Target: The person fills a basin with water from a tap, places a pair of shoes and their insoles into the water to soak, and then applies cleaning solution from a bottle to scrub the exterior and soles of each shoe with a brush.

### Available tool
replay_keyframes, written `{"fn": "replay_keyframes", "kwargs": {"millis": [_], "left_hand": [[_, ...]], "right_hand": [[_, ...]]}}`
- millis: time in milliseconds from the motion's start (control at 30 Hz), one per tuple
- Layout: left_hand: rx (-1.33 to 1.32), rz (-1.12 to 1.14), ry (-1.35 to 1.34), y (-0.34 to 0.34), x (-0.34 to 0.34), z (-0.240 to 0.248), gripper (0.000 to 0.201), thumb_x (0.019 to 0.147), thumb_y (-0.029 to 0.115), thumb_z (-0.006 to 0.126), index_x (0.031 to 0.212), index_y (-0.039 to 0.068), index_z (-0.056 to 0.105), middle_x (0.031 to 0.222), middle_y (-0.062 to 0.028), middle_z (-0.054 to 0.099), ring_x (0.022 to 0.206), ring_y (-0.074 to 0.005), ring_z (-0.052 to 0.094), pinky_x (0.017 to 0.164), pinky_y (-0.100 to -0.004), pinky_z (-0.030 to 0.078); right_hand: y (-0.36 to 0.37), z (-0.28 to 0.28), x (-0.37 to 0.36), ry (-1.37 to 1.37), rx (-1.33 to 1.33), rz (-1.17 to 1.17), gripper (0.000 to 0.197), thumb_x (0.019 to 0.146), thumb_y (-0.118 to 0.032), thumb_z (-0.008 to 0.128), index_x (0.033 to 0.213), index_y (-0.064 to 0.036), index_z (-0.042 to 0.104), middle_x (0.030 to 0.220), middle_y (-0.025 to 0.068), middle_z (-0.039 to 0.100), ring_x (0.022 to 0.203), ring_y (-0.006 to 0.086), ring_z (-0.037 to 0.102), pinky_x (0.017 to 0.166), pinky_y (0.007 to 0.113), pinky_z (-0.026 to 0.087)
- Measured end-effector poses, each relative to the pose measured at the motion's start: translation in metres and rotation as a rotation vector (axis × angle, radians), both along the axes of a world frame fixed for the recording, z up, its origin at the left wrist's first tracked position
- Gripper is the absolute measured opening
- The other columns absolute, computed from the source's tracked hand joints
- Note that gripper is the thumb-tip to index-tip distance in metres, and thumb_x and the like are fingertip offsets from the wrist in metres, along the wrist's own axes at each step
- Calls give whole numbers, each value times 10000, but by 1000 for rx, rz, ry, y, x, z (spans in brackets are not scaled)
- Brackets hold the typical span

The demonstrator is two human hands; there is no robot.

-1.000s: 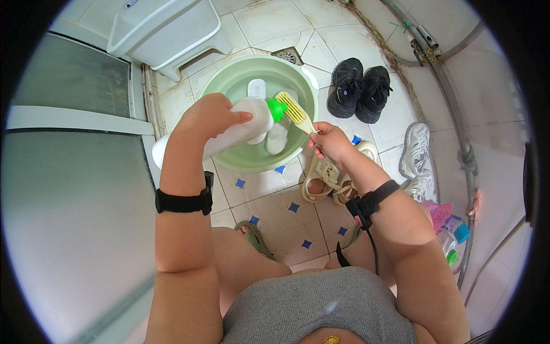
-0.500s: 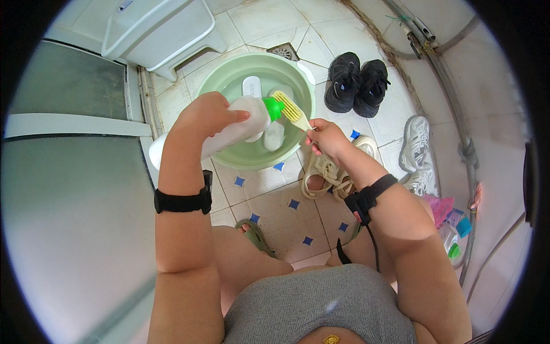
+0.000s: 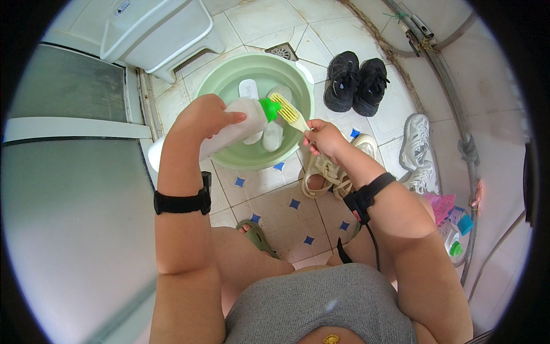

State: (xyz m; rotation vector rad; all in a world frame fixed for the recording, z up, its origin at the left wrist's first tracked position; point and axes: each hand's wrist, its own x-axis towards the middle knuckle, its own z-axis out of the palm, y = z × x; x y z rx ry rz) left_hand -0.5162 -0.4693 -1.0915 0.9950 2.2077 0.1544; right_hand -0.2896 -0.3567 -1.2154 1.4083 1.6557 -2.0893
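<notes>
- The white bottle (image 3: 232,135) is being gripped in the left hand (image 3: 207,116), the fingers being wrapped around its body and the thumb being laid along the side facing the right hand.
- The bottle is being held tilted above the basin, its green cap (image 3: 269,109) being directed toward the right.
- The yellow-bristled brush (image 3: 289,112) is being gripped by its handle in the right hand (image 3: 325,137), the fingers being closed around it.
- The bristles are being held up at the mouth of the green cap; whether the two are being touched together cannot be told.
- Both tools are being held over the pale green basin (image 3: 301,90), in which two white shoe-shaped items (image 3: 248,89) are being partly hidden by the bottle and brush.
- The basin is being supported by the tiled floor (image 3: 269,195), near a drain (image 3: 282,51) and a white plastic stool (image 3: 163,35).
- Beyond the right hand, black shoes (image 3: 371,86) are being seen side by side, with beige shoes (image 3: 322,169) below that hand and white sneakers (image 3: 415,142) by the wall.
- Black bands (image 3: 183,203) are being worn on both forearms.
</notes>
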Motion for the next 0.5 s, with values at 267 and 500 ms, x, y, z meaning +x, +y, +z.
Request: {"fn": "replay_keyframes", "kwargs": {"millis": [267,500], "left_hand": [[60,68,-38,-4,-8,-1,404,746,353,683,617,0,535,544,-56,509,451,-131,475,416,-278,382],[152,111,-157,-8,-14,8,418,760,374,687,642,-4,556,546,-53,508,454,-129,457,437,-280,379]], "right_hand": [[1,-4,2,134,-67,-121,207,899,-36,460,1094,-21,526,739,18,553,546,76,472,469,198,396],[12,17,6,239,-67,-153,184,888,-33,461,1050,-18,546,750,37,557,527,83,457,454,204,392]]}}
